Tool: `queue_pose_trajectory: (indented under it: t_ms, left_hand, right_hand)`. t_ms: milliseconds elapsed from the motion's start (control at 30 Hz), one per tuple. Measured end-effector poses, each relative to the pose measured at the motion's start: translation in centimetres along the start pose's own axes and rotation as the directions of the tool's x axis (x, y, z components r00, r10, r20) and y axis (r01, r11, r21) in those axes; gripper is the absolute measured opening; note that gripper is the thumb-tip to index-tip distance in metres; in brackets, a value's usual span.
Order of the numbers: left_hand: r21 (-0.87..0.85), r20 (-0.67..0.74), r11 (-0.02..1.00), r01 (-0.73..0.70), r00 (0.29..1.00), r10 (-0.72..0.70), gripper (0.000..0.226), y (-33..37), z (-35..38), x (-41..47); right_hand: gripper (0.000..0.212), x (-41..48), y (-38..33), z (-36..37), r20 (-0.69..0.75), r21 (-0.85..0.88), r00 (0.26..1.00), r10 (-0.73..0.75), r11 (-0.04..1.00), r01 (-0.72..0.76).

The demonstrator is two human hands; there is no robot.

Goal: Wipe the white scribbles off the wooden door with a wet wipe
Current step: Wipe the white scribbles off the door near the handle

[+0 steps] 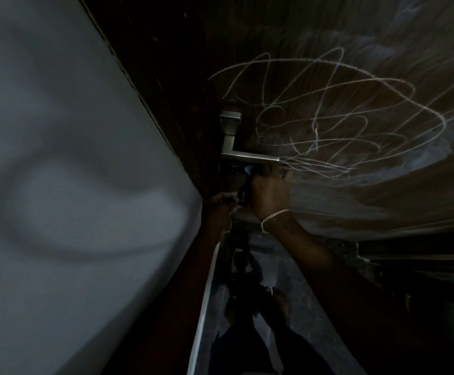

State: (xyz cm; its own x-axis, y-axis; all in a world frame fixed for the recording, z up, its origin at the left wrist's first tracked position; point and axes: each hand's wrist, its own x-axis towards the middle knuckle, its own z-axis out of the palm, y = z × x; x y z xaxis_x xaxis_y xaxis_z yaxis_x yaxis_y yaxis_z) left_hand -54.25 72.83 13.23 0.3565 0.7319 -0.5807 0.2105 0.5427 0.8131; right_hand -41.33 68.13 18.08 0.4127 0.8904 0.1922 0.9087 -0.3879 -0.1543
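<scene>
The dark wooden door [328, 201] fills the upper right, with looping white scribbles [328, 117] across it and pale smeared patches lower right. A metal lever handle [247, 156] sits at the door's left edge. My right hand [270, 190], with a chain bracelet on the wrist, is raised just under the handle with its fingers curled. A small pale blue-white bit, seemingly the wet wipe [248, 169], shows at its fingertips. My left hand [220, 204] is beside it and grips a dark object [243, 194], perhaps the wipe pack. The light is dim, so details are hard to make out.
A pale grey wall [71, 185] takes up the whole left side, meeting the dark door frame [166, 90]. Below are a dark glossy floor [301, 293], my bare feet [277, 301] and a white skirting strip [207, 293].
</scene>
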Motion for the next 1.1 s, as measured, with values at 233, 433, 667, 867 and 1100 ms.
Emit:
queue_pose_trajectory:
  t_ms: [233,433,667,867,1100]
  left_hand:
    - [0.018,-0.047,1.000,-0.002,0.999,0.003,0.025,-0.2,0.3,0.0]
    - [0.104,-0.146,0.994,0.041,0.989,-0.026,0.029,-0.1,1.1,0.3]
    - [0.116,-0.077,0.993,0.010,0.997,-0.001,0.027,-0.2,0.5,0.5]
    - [0.188,-0.030,0.982,-0.022,0.999,0.028,0.029,-0.2,0.0,0.6]
    - [0.093,-0.107,0.996,-0.012,0.994,0.022,0.026,-0.2,0.6,0.4]
  right_hand:
    - [0.046,-2.0,0.6,0.3,0.170,0.067,0.985,0.033,0.997,-0.045]
    - [0.027,-3.8,3.2,0.4,0.015,0.299,0.985,0.175,0.939,-0.171]
    - [0.038,-1.2,2.2,0.5,0.187,0.211,0.979,0.079,0.970,-0.119]
    - [0.019,-2.1,5.6,0.4,0.033,0.177,0.992,0.125,0.976,-0.129]
    - [0.028,-0.9,3.0,0.2,0.134,0.192,0.990,0.053,0.978,-0.079]
